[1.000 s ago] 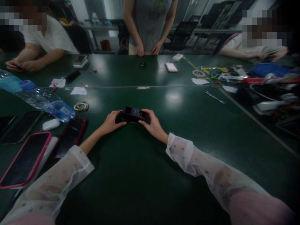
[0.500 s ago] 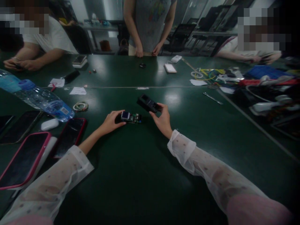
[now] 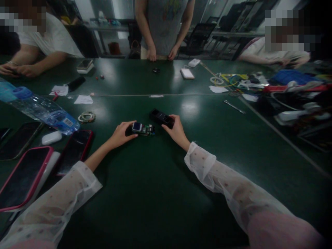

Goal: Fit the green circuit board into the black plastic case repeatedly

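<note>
A green circuit board (image 3: 148,130) bearing a small dark screen (image 3: 137,127) is gripped by the left hand (image 3: 123,134) at the green table (image 3: 155,193); a black, windowed casing (image 3: 161,118) is gripped beside it by the right hand (image 3: 177,129).

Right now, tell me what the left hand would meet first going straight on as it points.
Past the board in its grip, the left hand would probably meet the black case in the right hand; their relative heights are unclear.

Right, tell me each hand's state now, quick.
Left hand: closed, holding the circuit board by one end.
Right hand: closed, holding the black case by its nearer end.
</note>
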